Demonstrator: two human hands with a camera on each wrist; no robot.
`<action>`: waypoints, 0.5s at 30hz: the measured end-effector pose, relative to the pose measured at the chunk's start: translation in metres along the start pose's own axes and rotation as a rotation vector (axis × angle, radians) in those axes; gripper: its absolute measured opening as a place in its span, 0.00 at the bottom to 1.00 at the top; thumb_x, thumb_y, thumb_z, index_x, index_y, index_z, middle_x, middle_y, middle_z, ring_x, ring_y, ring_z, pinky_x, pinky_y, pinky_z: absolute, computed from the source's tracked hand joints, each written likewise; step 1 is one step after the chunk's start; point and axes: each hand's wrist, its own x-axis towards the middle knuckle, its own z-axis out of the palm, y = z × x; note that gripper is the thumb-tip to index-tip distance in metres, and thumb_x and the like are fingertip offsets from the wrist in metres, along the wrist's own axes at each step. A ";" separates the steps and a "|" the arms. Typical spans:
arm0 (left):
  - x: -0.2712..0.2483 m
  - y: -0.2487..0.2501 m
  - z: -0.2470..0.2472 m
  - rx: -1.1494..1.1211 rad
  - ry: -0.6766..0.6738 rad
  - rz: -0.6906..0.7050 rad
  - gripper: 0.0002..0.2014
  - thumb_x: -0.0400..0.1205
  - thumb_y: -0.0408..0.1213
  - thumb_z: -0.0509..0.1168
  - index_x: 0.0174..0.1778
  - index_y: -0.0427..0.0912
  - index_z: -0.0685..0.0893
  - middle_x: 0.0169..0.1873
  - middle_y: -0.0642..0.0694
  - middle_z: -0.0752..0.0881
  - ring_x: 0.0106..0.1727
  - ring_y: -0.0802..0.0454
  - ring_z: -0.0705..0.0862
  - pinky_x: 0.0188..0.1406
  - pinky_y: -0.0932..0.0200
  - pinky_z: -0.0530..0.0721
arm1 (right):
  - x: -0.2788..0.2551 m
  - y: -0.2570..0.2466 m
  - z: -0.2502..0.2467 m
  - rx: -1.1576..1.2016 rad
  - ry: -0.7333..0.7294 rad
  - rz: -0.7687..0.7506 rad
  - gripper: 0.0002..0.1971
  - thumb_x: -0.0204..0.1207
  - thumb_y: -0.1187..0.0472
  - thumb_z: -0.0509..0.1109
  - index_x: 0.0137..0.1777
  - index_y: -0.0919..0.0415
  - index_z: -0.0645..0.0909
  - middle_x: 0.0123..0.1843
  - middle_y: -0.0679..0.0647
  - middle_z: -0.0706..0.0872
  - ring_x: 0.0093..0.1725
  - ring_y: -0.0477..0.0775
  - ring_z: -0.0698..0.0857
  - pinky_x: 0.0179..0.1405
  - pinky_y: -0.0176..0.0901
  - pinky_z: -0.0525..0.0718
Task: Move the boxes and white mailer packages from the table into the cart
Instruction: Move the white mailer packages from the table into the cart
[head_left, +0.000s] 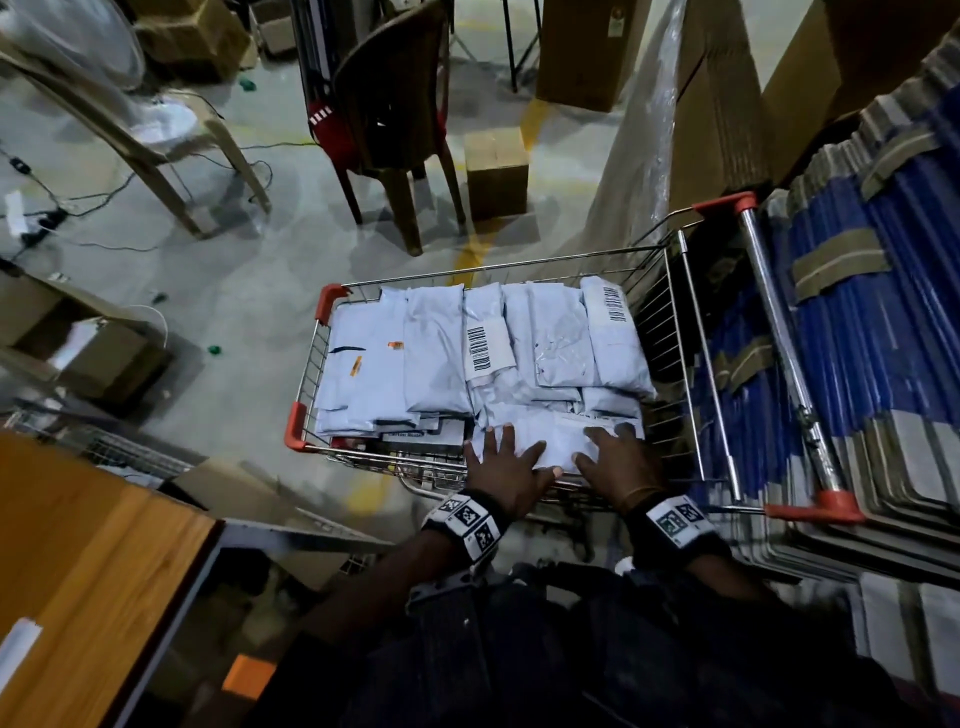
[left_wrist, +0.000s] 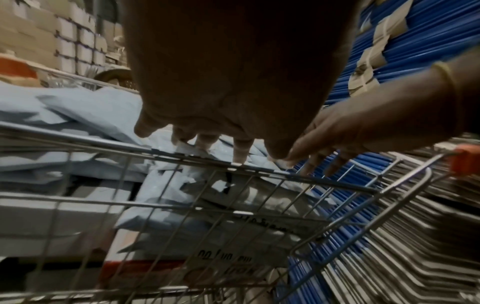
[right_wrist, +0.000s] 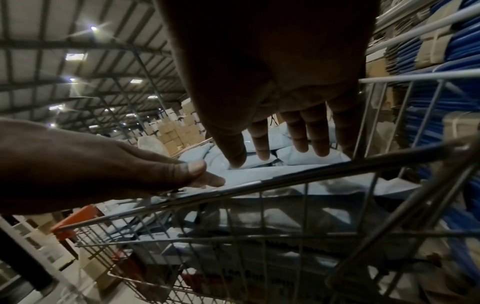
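A wire cart (head_left: 670, 291) with orange corner guards stands on the floor, packed with several white mailer packages (head_left: 441, 358). Boxes (head_left: 421, 441) show under them at the near left. Both my hands lie flat, fingers spread, on the nearest white mailer (head_left: 563, 441) at the cart's near edge. My left hand (head_left: 506, 465) presses its left part, my right hand (head_left: 613, 457) its right part. In the left wrist view the left hand (left_wrist: 207, 142) reaches over the cart rim (left_wrist: 182, 158). The right hand (right_wrist: 283, 148) hovers with straight fingers over the mailers (right_wrist: 285, 170).
A wooden table (head_left: 78, 561) is at the near left. Stacks of blue and brown flattened cartons (head_left: 857, 322) stand tight against the cart's right. A brown chair (head_left: 395, 119), a small carton (head_left: 496, 171) and cables (head_left: 78, 208) lie on the floor beyond.
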 end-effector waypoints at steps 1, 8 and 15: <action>-0.003 -0.003 0.002 0.008 0.020 0.003 0.32 0.84 0.67 0.43 0.84 0.61 0.58 0.86 0.39 0.47 0.85 0.35 0.42 0.79 0.27 0.43 | -0.005 -0.007 0.000 0.003 -0.004 -0.011 0.27 0.79 0.41 0.64 0.77 0.44 0.71 0.77 0.59 0.68 0.73 0.64 0.74 0.71 0.55 0.73; -0.038 -0.035 0.010 0.125 0.314 0.088 0.28 0.81 0.63 0.52 0.70 0.51 0.78 0.71 0.37 0.76 0.75 0.35 0.70 0.74 0.40 0.66 | -0.045 -0.045 0.001 0.071 0.087 -0.114 0.24 0.80 0.46 0.64 0.77 0.44 0.72 0.80 0.55 0.65 0.75 0.60 0.71 0.70 0.53 0.70; -0.081 -0.072 0.006 0.001 0.293 -0.020 0.32 0.80 0.62 0.60 0.80 0.57 0.66 0.79 0.40 0.67 0.83 0.36 0.57 0.79 0.36 0.60 | -0.095 -0.095 0.019 0.092 0.098 -0.229 0.23 0.79 0.48 0.66 0.74 0.45 0.75 0.81 0.57 0.66 0.74 0.63 0.73 0.73 0.53 0.71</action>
